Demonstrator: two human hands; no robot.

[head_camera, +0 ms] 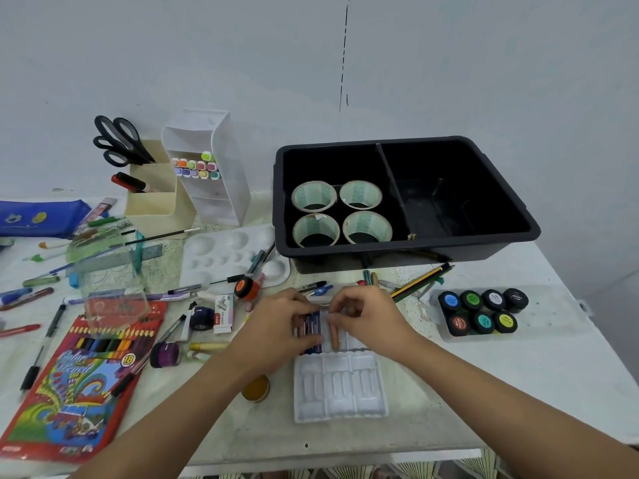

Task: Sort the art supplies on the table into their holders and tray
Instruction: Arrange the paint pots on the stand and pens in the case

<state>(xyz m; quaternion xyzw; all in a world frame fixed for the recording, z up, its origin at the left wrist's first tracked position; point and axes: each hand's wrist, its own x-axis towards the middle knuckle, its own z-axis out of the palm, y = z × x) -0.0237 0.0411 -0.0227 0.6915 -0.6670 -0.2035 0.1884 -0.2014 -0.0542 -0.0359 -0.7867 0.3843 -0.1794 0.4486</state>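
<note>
left hand (pixel 276 326): fingers and thumb curl round the blue crayons (pixel 314 328), clamped on them over the far rows of the crayon tray (pixel 340 388).
right hand (pixel 366 319): fingertips bunched together at the far end of the orange crayon (pixel 334 338); pinching or only touching, cannot tell.
orange crayon: in the tray, wristward of the right fingertips, just beside the left thumb tip.
long axis: crayons run away from the person, in line with the slots.
nearer hand: right for orange, left for blue.
likely next move: seat each crayon down into its slot; bare slots lie wristward of both hands.
loose pens (pixel 313 286): just beyond both sets of fingertips.
</note>
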